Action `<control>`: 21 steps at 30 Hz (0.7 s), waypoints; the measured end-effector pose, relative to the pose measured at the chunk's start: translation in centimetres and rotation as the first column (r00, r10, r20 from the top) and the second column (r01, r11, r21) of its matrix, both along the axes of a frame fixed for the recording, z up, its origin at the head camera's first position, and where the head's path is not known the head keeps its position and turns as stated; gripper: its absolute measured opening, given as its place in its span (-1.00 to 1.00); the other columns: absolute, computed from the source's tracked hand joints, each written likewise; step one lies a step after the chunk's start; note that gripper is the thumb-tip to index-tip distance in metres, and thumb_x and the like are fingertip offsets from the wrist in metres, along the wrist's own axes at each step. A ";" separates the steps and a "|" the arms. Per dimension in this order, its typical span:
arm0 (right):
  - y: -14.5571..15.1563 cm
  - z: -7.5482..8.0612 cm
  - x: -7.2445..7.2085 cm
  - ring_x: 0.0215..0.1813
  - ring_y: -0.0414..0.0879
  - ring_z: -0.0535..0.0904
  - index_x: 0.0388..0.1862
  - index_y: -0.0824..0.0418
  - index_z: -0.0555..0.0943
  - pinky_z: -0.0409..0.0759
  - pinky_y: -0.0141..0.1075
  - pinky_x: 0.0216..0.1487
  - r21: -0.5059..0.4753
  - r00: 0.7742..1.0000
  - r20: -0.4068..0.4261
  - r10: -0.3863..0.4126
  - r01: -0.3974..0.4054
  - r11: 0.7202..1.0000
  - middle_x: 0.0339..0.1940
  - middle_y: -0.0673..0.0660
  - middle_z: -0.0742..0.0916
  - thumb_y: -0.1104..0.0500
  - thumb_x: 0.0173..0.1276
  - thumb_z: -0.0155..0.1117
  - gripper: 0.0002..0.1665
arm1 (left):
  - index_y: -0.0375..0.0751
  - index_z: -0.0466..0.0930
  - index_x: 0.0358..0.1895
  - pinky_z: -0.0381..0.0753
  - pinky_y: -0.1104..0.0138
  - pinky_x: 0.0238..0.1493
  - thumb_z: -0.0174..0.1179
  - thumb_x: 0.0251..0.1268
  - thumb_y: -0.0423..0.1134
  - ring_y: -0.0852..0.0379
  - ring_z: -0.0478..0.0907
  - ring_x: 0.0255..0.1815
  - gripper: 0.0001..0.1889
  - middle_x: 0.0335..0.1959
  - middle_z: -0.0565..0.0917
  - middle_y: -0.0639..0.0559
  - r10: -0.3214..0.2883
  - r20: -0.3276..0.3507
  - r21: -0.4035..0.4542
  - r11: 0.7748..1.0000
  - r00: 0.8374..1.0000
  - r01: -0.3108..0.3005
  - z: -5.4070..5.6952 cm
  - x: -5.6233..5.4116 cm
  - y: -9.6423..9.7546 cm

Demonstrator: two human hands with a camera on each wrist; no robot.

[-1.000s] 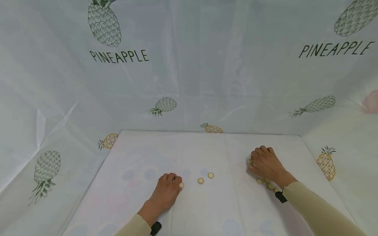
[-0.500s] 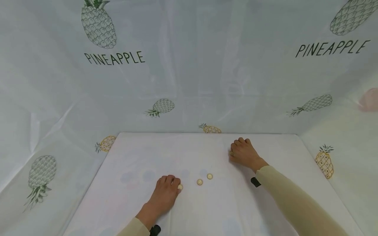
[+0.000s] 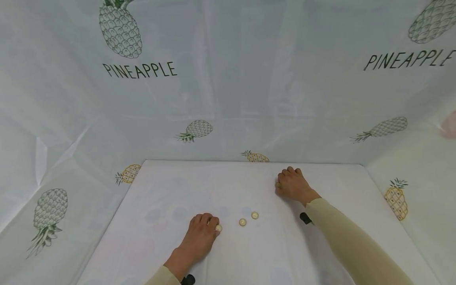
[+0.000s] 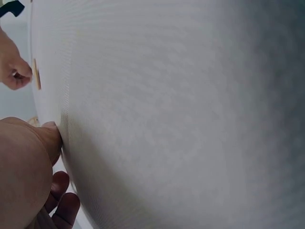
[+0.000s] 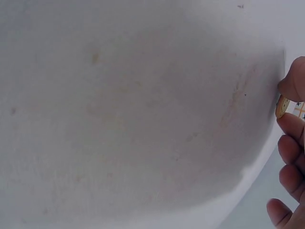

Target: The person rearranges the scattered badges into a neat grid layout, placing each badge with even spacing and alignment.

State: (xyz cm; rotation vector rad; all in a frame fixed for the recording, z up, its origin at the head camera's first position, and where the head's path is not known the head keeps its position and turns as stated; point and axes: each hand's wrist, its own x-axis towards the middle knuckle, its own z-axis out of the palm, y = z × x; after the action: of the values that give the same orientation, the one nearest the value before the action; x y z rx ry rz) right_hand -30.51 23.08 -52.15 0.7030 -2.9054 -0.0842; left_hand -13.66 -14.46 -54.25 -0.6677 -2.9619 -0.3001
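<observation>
The pale round disc at the right [image 5: 282, 106] is pinched, tilted on edge, between the thumb and forefinger of the right hand [image 3: 293, 185], near the far edge of the white table [image 3: 249, 257]; whether its rim touches the surface I cannot tell. The left hand [image 3: 200, 233], nearer the person, holds another disc [image 3: 218, 228] at thumb and forefinger; its own wrist view mostly hides that grip. Between the hands, two more discs lie flat and apart, a nearer one [image 3: 242, 222] and a farther one [image 3: 254, 215], both well short of the right hand. The step in hand seems to be handling single discs at the tabletop. The next move probably calls for a light, steady pinch and a level disc. Behind hangs a pineapple-print sheet [image 3: 228, 79].
</observation>
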 end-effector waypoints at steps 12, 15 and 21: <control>-0.1 0.2 0.5 -0.10 0.11 0.48 -0.22 0.22 0.67 0.46 0.12 0.02 -0.069 0.998 0.049 -0.037 0.040 0.997 -0.22 0.12 0.67 0.04 0.42 0.34 -0.76 | -0.09 0.53 0.11 0.50 -0.07 0.28 0.29 0.54 -0.07 -0.11 0.46 0.18 -0.72 0.13 0.54 -0.10 0.004 -0.002 -0.001 1.000 1.000 -0.004 0.1 0.1 0.0; -0.1 0.2 0.5 -0.03 0.14 0.50 -0.12 0.24 0.70 0.45 0.15 0.05 -0.112 0.992 0.104 -0.066 0.078 0.991 -0.17 0.12 0.70 0.06 0.49 0.29 -0.74 | -0.09 0.53 0.12 0.50 -0.07 0.28 0.30 0.53 -0.07 -0.11 0.46 0.18 -0.72 0.13 0.54 -0.10 0.002 -0.004 0.000 1.000 1.000 -0.002 0.0 0.1 0.0; 0.1 0.0 0.5 0.08 0.18 0.51 -0.06 0.21 0.70 0.45 0.20 0.11 -0.152 0.987 0.141 -0.073 0.094 0.984 -0.09 0.12 0.70 0.03 0.54 0.31 -0.74 | -0.08 0.53 0.12 0.49 -0.07 0.29 0.29 0.53 -0.07 -0.11 0.46 0.19 -0.72 0.13 0.54 -0.10 0.003 0.002 0.000 1.000 1.000 -0.003 -0.1 0.0 -0.1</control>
State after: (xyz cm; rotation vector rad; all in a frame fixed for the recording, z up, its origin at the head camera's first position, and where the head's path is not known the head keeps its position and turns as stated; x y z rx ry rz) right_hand -29.96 23.15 -52.19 0.5809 -3.0266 0.1909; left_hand -13.63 -14.54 -54.38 -0.6637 -2.9643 -0.3012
